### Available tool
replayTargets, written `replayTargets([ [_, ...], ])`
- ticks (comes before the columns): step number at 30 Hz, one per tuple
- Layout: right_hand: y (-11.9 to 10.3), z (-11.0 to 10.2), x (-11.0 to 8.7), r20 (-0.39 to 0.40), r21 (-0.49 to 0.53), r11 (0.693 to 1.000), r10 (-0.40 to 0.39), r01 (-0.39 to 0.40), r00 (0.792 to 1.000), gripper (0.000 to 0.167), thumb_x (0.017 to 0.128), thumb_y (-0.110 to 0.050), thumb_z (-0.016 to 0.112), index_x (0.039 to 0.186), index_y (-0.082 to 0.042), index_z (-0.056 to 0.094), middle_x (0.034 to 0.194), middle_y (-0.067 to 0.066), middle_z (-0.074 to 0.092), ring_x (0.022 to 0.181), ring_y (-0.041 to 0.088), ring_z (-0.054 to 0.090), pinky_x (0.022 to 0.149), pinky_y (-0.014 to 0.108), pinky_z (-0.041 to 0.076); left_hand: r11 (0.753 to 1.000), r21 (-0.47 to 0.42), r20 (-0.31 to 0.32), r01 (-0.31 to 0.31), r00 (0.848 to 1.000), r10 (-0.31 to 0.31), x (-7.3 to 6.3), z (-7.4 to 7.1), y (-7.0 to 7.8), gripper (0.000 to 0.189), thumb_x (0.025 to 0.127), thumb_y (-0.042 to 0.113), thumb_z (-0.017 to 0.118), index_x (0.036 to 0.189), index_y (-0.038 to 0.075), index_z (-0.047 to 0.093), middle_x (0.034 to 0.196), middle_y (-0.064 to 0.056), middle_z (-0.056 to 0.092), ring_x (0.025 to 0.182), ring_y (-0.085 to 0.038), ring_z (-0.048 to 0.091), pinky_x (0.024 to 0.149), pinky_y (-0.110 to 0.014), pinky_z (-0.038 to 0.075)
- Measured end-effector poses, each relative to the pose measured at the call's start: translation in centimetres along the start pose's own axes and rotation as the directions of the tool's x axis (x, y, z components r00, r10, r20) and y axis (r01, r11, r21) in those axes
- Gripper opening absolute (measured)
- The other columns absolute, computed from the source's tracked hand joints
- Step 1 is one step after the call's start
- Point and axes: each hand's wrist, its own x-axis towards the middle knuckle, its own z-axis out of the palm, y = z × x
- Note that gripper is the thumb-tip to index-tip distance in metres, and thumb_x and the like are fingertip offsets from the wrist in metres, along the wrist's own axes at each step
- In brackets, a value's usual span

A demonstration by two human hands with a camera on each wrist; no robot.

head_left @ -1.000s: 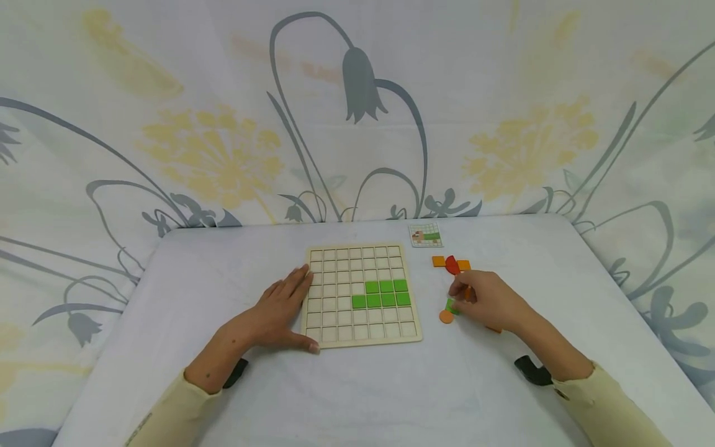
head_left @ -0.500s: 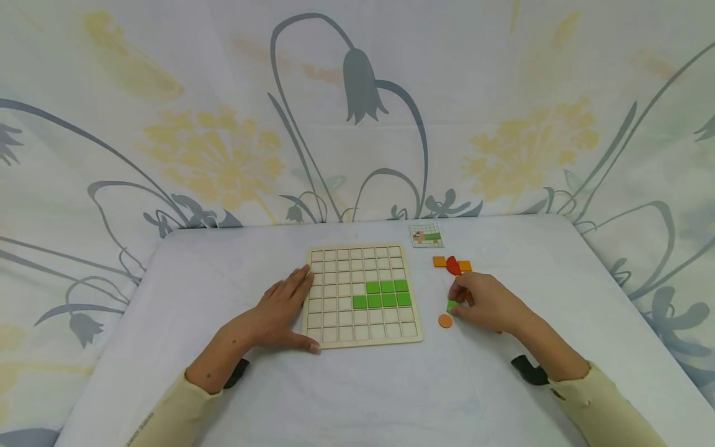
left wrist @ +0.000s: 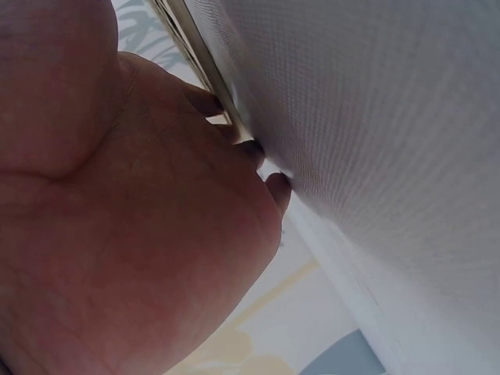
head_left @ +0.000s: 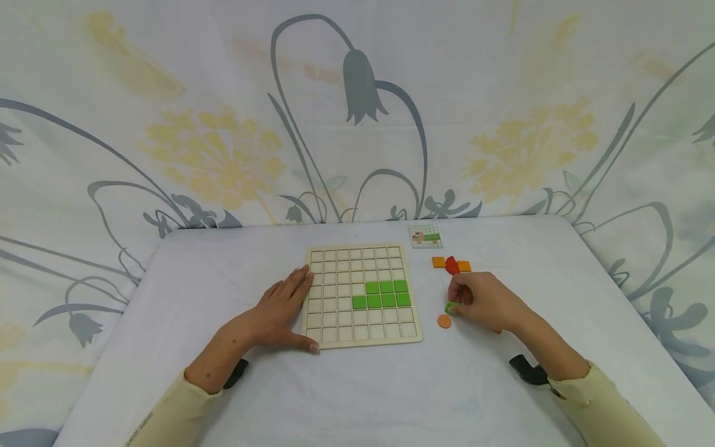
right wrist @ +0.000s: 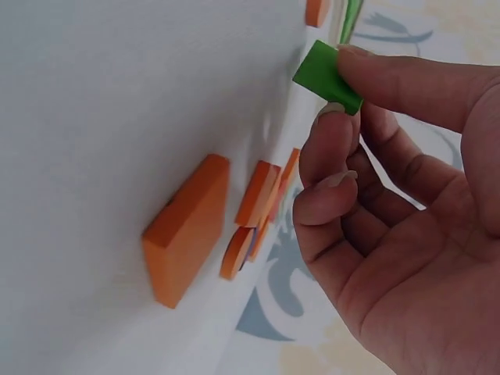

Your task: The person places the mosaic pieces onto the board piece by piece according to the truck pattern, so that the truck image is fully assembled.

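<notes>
My left hand [head_left: 277,311] rests with straight fingers along the left edge of a pale wooden grid board [head_left: 329,320]. Several green square tiles [head_left: 388,300] fill cells in two rows at the board's right side. Right of the board, my right hand [head_left: 485,302] pinches a green square tile [right wrist: 319,72] between thumb and fingertip, tilted and lifted off the cloth in the right wrist view. Just left of that hand lies an orange round tile [head_left: 444,321]. An orange square tile [right wrist: 187,234] lies on the cloth below the hand; the head view mostly hides it.
A small picture card [head_left: 426,236] lies beyond the board's far right corner. Orange square tiles [head_left: 438,262] and a red half-round piece [head_left: 452,266] lie behind my right hand. A flower-patterned cloth [head_left: 223,124] hangs behind the white-covered table [head_left: 357,397].
The green tile has tilted up in my right fingers. The orange round tile has shifted slightly toward me and left. My left hand and the board have stayed put.
</notes>
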Motion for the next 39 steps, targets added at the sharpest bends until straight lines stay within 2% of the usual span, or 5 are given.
replayTargets([
  [6, -0.5, 0.0, 0.7, -0.042, 0.032, 0.997, -0.063, 0.065, 0.997, 0.019, 0.088, -0.005, 0.084, 0.090, -0.013, 0.067, 0.078, -0.003, 0.060, 0.074, 0.015, 0.055, 0.065, 0.027, 0.047, 1.000, 0.001, 0.003, 0.000, 1.000, 0.000, 0.0, -0.1, 0.1, 0.138, 0.077, 0.066, 0.088, 0.168, -0.005, 0.011, 0.177, -0.022, 0.003, 0.163, -0.042, 0.006, 0.127, -0.063, 0.017],
  [13, -2.5, 0.6, 2.2, -0.055, 0.047, 0.989, -0.135, 0.138, 0.989, 0.017, 0.090, -0.006, 0.082, 0.090, -0.014, 0.067, 0.080, -0.005, 0.062, 0.073, 0.014, 0.058, 0.064, 0.028, 0.048, 1.000, -0.006, 0.006, 0.004, 1.000, -0.004, 0.0, 0.1, -0.1, 0.139, 0.077, 0.066, 0.088, 0.168, -0.004, 0.010, 0.177, -0.021, 0.002, 0.164, -0.041, 0.005, 0.127, -0.062, 0.016],
  [18, -4.2, 1.5, 3.5, -0.052, 0.063, 0.985, -0.156, 0.159, 0.986, 0.018, 0.091, -0.007, 0.081, 0.089, -0.015, 0.065, 0.082, -0.005, 0.062, 0.073, 0.015, 0.059, 0.065, 0.029, 0.050, 1.000, -0.008, 0.009, 0.004, 1.000, -0.004, 0.0, 0.2, -0.2, 0.139, 0.077, 0.067, 0.087, 0.168, -0.004, 0.009, 0.177, -0.021, 0.001, 0.164, -0.041, 0.004, 0.128, -0.063, 0.016],
  [25, -6.0, 2.7, 5.2, -0.051, 0.096, 0.978, -0.180, 0.185, 0.982, 0.014, 0.095, -0.006, 0.078, 0.097, -0.014, 0.066, 0.089, -0.004, 0.064, 0.078, 0.015, 0.059, 0.068, 0.028, 0.052, 1.000, -0.005, 0.006, 0.003, 1.000, -0.003, 0.0, 0.2, -0.3, 0.139, 0.077, 0.067, 0.087, 0.169, -0.003, 0.009, 0.178, -0.020, 0.001, 0.164, -0.040, 0.004, 0.128, -0.062, 0.015],
  [39, -8.2, 5.2, 8.4, -0.081, 0.143, 0.958, -0.239, 0.249, 0.968, 0.011, 0.095, 0.001, 0.069, 0.101, -0.008, 0.070, 0.091, -0.002, 0.066, 0.081, 0.015, 0.058, 0.075, 0.030, 0.052, 1.000, 0.001, -0.002, -0.004, 1.000, 0.004, 0.0, 0.3, -0.3, 0.139, 0.078, 0.068, 0.086, 0.169, -0.003, 0.009, 0.177, -0.021, 0.002, 0.164, -0.041, 0.004, 0.128, -0.062, 0.016],
])
